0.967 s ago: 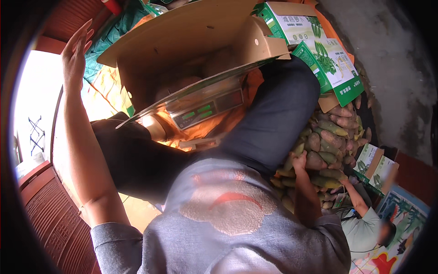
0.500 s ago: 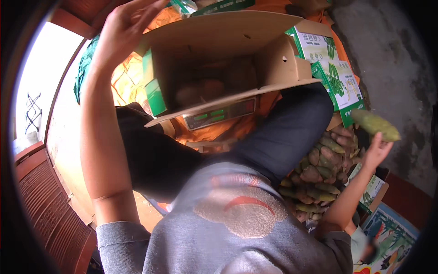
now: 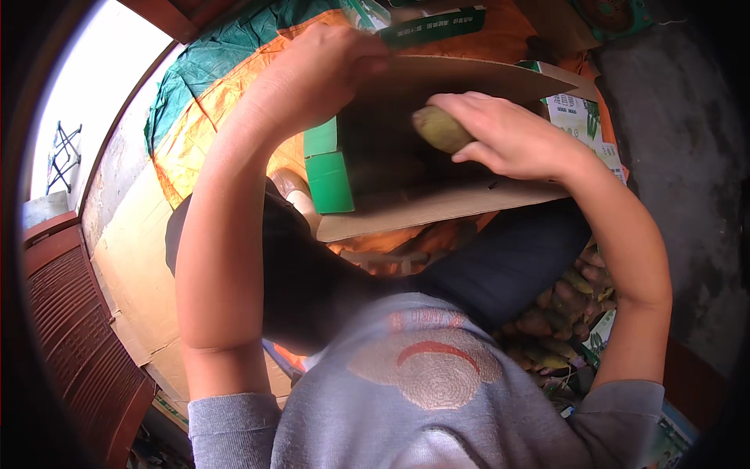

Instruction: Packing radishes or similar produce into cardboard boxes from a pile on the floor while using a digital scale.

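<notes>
My right hand (image 3: 508, 137) is closed round a green radish (image 3: 442, 129), which it holds over the mouth of an upright cardboard box (image 3: 422, 217). The radish's blunt end sticks out past my fingers. By the far left corner of the box, above its green side flap (image 3: 328, 181), is my left hand (image 3: 328, 70). Its fingers look bent, but they are shaded and blurred, so any grip on the box edge cannot be made out. The inside of the box is too dark to see what lies in it.
A pile of radishes (image 3: 558, 313) lies by my right leg. Orange and green sheeting (image 3: 187, 94) spreads under and behind the box. More printed cartons (image 3: 574, 117) stand to its right. A carved wooden panel (image 3: 74, 305) is at the left, concrete floor (image 3: 672, 141) at the right.
My right hand has carried the radish from the far right to above the box. My left hand has shifted right. The box sits further right in view, and its near wall now hides the scale.
</notes>
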`<state>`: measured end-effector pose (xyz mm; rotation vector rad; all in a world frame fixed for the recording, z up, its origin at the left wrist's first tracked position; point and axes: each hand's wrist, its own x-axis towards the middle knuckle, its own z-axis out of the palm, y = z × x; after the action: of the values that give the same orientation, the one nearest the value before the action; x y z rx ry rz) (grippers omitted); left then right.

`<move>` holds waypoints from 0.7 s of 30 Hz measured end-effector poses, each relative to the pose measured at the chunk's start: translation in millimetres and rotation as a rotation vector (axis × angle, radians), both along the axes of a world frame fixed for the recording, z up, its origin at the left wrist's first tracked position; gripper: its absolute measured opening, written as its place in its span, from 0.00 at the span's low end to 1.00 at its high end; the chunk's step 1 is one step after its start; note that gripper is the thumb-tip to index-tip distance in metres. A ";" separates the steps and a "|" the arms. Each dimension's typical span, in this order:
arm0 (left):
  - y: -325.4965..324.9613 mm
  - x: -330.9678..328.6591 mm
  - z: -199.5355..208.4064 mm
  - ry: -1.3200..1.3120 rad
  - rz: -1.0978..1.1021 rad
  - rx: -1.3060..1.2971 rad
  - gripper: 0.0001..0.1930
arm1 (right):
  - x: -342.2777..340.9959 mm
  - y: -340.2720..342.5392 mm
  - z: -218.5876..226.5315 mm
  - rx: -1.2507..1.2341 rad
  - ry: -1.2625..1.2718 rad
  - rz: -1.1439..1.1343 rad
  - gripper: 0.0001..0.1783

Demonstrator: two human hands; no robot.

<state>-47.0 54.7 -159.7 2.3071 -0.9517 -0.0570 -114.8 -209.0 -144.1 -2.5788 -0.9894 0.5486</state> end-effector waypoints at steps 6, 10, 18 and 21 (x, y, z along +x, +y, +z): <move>3.1 -0.4 -3.2 -0.034 -0.003 0.015 0.10 | 27.0 81.3 -23.9 -0.328 0.208 -0.055 0.18; 4.4 -1.2 -2.8 -0.085 -0.059 0.009 0.10 | 3.2 42.5 -9.0 0.071 -0.166 -0.142 0.10; -5.7 -5.9 -17.2 0.017 0.024 0.057 0.12 | -130.1 -116.3 49.3 0.536 -0.772 -1.056 0.15; 44.3 28.1 -52.1 0.219 -0.045 -0.097 0.17 | -191.9 -189.7 15.2 0.530 -0.840 -1.242 0.14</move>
<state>-18.9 99.0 -211.8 2.1395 -0.8741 -0.2712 -306.7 -398.7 -128.9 -2.2773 0.4090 -1.0035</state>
